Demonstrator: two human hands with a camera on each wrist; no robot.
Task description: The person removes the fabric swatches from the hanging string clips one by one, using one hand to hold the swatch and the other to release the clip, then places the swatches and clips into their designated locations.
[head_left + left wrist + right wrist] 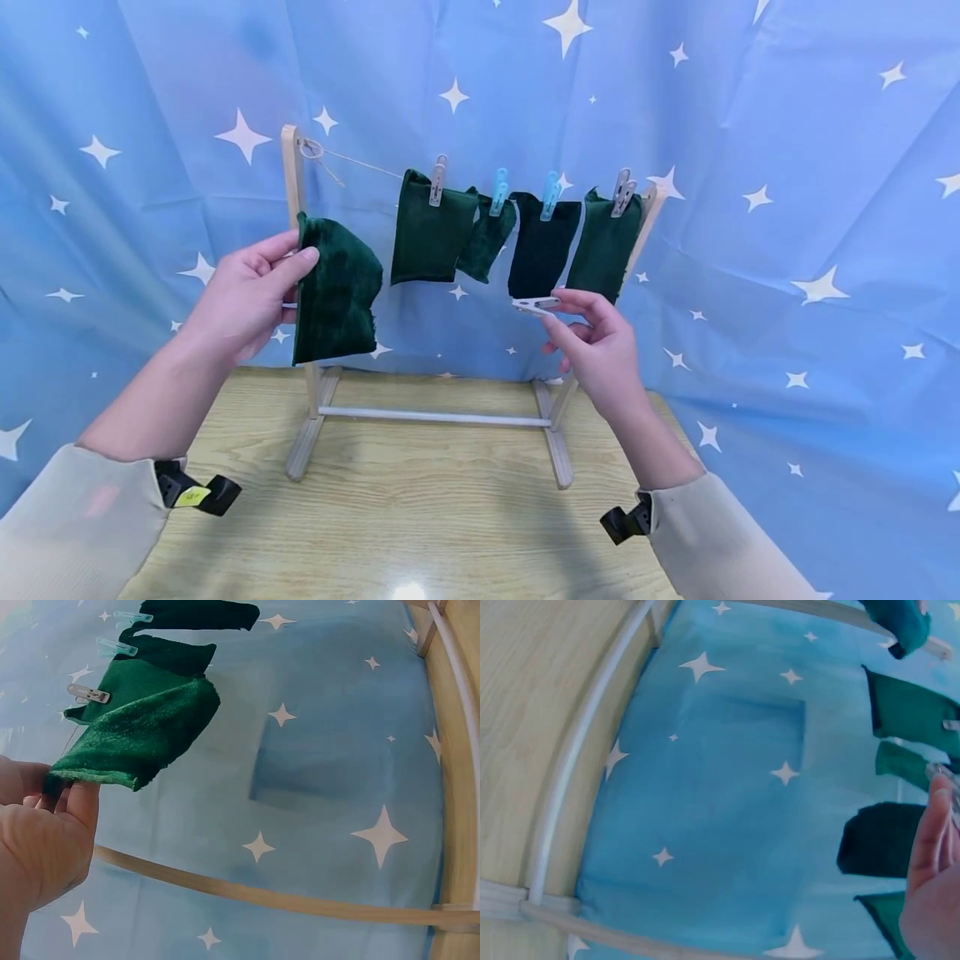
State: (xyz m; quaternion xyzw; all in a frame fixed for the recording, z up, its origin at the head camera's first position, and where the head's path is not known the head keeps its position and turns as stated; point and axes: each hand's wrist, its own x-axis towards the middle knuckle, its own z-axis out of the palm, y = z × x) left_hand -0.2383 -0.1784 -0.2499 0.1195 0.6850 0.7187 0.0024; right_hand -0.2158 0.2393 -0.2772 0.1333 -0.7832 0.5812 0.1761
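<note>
A dark green cloth [339,292] hangs from my left hand [243,292], which pinches its left edge between thumb and fingers. In the left wrist view that same cloth [150,735] spreads away from the fingertips. My right hand [596,342] pinches a whitish clothespin [534,305], its thumb and fingertips on one end. Behind the hands, several green cloths hang in a row from a string [367,165]. Grey clothespins [437,181] hold the outer two cloths, and light blue clothespins [551,197] hold the smaller cloth [487,242] and the darkest cloth [545,246].
The string runs between the posts of a wooden rack, from the left post [292,179] to the right post [647,221]. A white crossbar [435,417] joins its feet on the wood-grain table [420,517]. Behind stands a blue curtain [795,167] with white stars.
</note>
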